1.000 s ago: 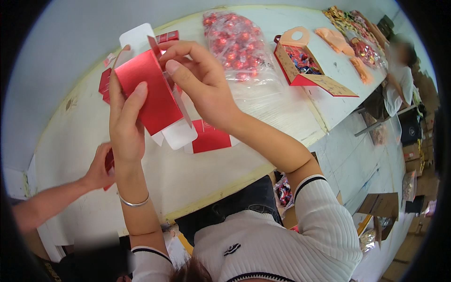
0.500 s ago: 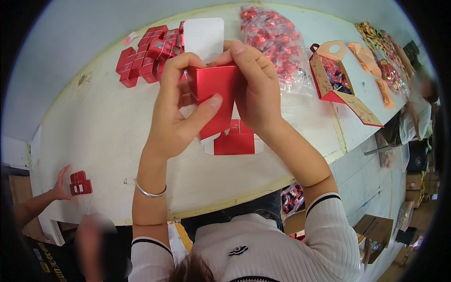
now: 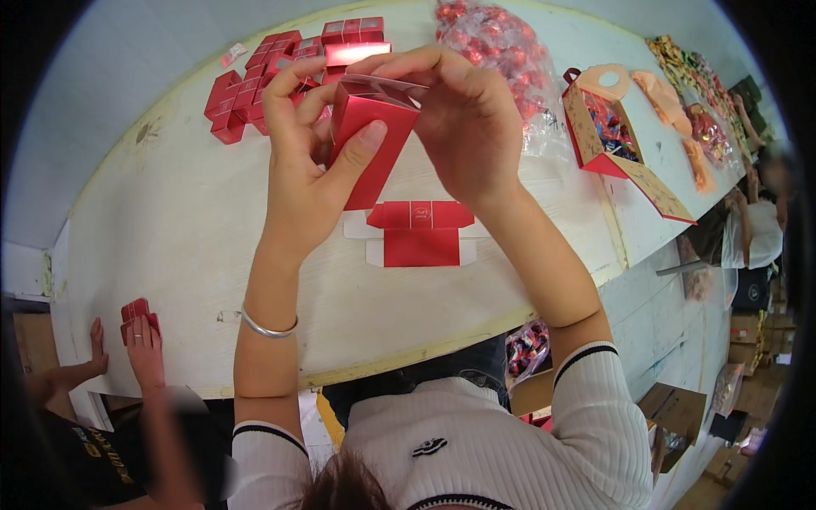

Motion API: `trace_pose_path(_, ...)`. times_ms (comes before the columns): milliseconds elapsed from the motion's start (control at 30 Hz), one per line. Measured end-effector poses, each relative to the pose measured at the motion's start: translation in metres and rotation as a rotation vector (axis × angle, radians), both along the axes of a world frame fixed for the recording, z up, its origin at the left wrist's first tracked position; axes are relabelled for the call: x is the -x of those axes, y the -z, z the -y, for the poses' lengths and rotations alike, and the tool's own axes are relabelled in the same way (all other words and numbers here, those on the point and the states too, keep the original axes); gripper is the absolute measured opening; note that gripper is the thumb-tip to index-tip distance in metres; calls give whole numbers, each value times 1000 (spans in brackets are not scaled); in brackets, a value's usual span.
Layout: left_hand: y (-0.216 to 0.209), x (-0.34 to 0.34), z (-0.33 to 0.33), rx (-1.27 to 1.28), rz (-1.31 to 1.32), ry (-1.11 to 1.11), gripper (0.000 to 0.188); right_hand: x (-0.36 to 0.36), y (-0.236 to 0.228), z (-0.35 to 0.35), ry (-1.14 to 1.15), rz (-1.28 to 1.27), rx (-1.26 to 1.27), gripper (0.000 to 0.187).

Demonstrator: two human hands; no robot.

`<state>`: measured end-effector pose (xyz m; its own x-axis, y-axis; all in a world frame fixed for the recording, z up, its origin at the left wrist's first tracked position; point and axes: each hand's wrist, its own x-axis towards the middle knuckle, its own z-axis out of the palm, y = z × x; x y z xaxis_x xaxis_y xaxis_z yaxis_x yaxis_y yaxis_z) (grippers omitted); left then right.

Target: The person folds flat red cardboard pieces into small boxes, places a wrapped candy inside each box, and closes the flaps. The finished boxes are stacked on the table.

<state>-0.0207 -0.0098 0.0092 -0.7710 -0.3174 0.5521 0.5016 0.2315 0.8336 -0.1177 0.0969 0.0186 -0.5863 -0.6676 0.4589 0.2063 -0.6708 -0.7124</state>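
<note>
In front of me, above the table, a small red carton [image 3: 374, 153] is held up and tilted, its top end facing away with a flap standing out. My left hand [image 3: 306, 170] grips it from the left side, thumb pressed on the red face and fingers behind. My right hand [image 3: 472, 127] is at the carton's top right, fingers bent over the flap; its thumb is mostly hidden. Below the carton a flat, unfolded red box blank [image 3: 422, 246] with white side tabs lies on the table. A silver bracelet [image 3: 269, 327] circles my left wrist.
Assembled red boxes [image 3: 255, 89] are heaped at the far left. A clear bag of red-wrapped balls [image 3: 501, 51] lies beyond my right hand. A patterned gift box [image 3: 582, 127] stands open farther right. At the lower left, another person's hand [image 3: 146, 353] rests on a red piece.
The carton has tilted, and its white flap no longer stands up at the back. My right hand has shifted toward its top edge. The co-worker's hand now covers the red piece at left.
</note>
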Motion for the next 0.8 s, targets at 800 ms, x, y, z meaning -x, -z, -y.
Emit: trace_pose_path(800, -6, -6, -1, -45, 34, -86, 48, -14, 2, 3, 303, -409, -207, 15)
